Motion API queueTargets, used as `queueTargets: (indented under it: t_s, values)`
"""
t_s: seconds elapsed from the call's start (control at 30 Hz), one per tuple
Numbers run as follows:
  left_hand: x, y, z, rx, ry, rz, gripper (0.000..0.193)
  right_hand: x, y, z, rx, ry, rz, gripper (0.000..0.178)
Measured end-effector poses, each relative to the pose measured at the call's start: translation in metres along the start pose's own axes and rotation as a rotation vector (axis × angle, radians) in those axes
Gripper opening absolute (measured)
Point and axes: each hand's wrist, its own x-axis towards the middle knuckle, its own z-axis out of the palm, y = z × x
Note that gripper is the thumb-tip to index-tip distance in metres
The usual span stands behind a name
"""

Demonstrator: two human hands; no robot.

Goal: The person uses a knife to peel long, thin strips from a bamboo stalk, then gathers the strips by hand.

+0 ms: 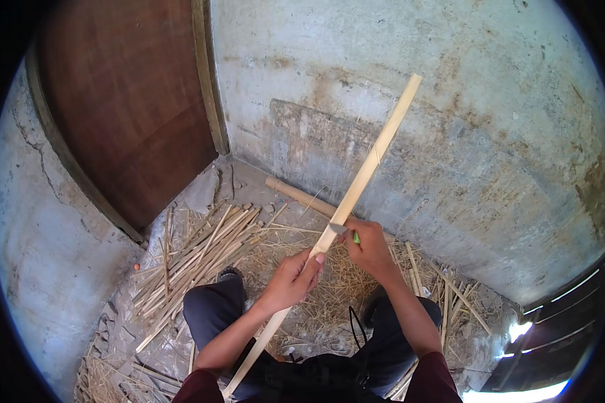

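A long, pale bamboo strip [364,174] slants from my lap up and away to the right. My left hand [292,280] is closed around it at mid-length, thumb lying along its face. Just beyond that grip, my right hand [370,250] is closed on a knife [339,229]; a bit of its green handle shows between the fingers. The short blade lies against the strip. A thin curled shaving [378,156] clings to the strip higher up.
Many split bamboo sticks [195,258] lie piled at the left, with more sticks [460,299] at the right. Shavings [329,295] cover the floor between my legs. A thick bamboo pole [296,193] lies along the stained wall [410,40]. A brown door [124,101] stands at the far left.
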Motion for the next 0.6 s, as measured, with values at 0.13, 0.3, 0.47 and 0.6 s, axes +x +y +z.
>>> queueTargets:
  t_s: [0.13,0.3,0.47,0.6]
  values:
    - [-0.001,-0.013,-0.005,-0.012,-0.011,-0.006,0.039,-0.005,0.004,0.018,-0.226,-0.110,0.021,0.010]
    - [-0.008,-0.026,-0.010,0.022,0.028,-0.031,0.034,-0.005,0.011,0.041,-0.233,-0.051,0.047,0.010]
    - [-0.018,-0.027,-0.020,0.034,0.027,-0.077,0.031,0.006,0.012,0.051,-0.194,-0.029,0.082,0.009]
    - [-0.029,-0.027,-0.027,0.200,0.134,0.015,0.028,0.017,0.004,0.064,-0.179,-0.050,0.054,0.011]
